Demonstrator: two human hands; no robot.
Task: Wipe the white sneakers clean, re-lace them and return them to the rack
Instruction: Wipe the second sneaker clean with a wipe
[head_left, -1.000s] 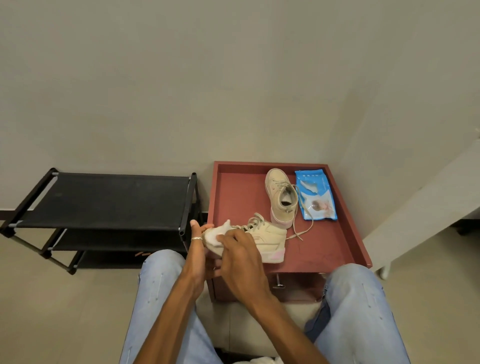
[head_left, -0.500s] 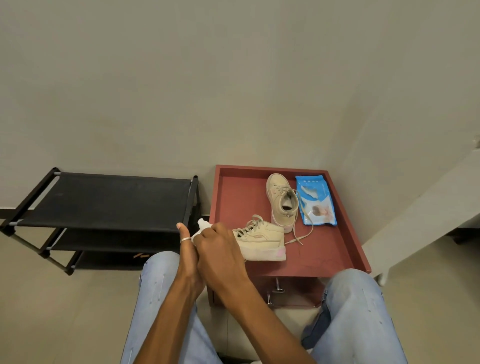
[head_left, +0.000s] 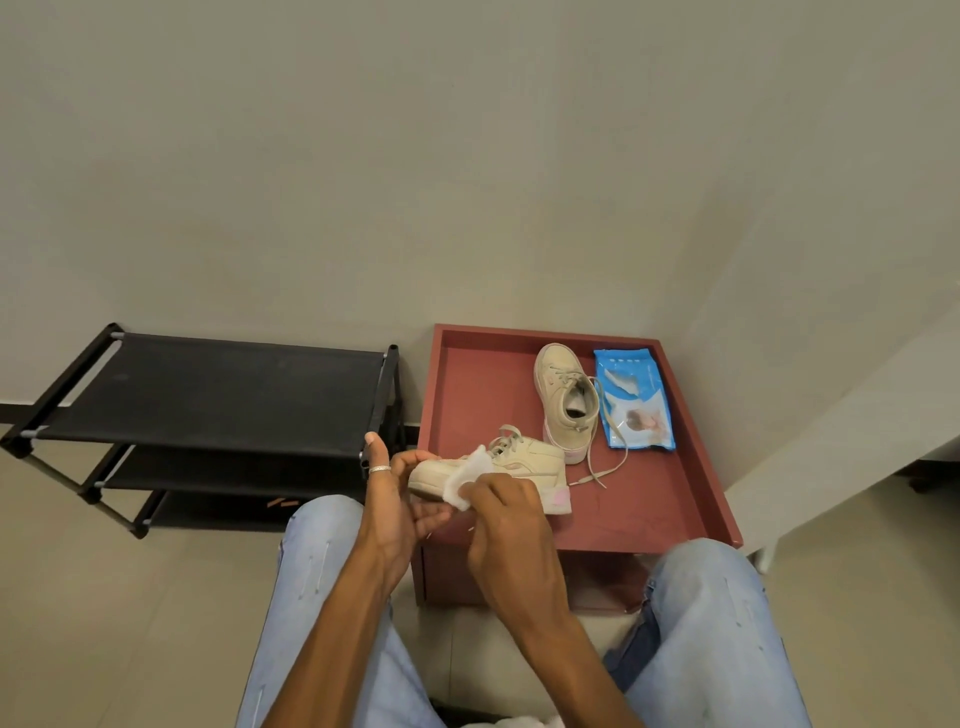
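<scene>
Knees in light jeans are framing the view, forearms reaching forward between them.

Right hand: fingers are curling in and pinching a white wipe, pressing it against the side of the near sneaker. The wipe is sticking up just past the fingertips, covering part of the forefoot.

Left hand: thumb is pointing up, fingers are curling round the toe of the same sneaker and gripping it from the left. Ring is showing on one finger. Can't tell whether the toe is lifting off the surface.

The near sneaker is lying crosswise directly ahead of both hands, toe toward the left hand, heel out past the right hand, at the front of the red table. Its laces are bunching loosely on top.

Beyond the right hand and slightly right, the far sneaker is sitting upright, toe pointing away, apart from the near one. Its loose lace is trailing back toward the near sneaker's heel.

Just right of the far sneaker, a blue pack is lying flat, the lace crossing its left edge.

Left of the left hand, the black rack is standing beside the table, its corner post just behind the thumb. Nothing is sitting between hands and rack.

Furthest out, a plain wall is backing both.
</scene>
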